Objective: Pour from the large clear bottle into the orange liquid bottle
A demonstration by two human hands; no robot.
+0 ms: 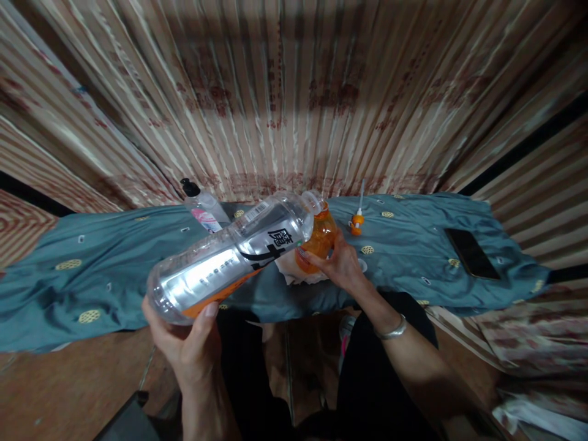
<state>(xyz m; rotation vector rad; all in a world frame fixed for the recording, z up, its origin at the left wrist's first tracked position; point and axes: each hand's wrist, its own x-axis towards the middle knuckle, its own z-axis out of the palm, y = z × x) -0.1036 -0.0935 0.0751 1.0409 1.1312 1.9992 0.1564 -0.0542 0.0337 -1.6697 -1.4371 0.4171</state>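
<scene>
My left hand (pixel 188 337) is closed around the base of a large clear plastic bottle (pixel 229 257) with a silver and orange label. This bottle is tilted, its mouth at the neck of a small orange bottle (pixel 325 231). Fingers of my right hand (pixel 342 263) wrap round the orange bottle from the right. Beneath the orange bottle lies a whitish cloth or tissue (pixel 296 271). An orange pump top (pixel 356 223) with a thin tube rests on the cover to the right. Whether liquid is flowing between the mouths I cannot tell.
A clear bottle with a black pump (pixel 202 205) stands behind the large bottle. A dark phone (pixel 471 253) lies at the right on the teal patterned cloth (pixel 404 245). Near my right hand is a small whitish disc (pixel 362 265). Striped curtains (pixel 294 92) hang behind.
</scene>
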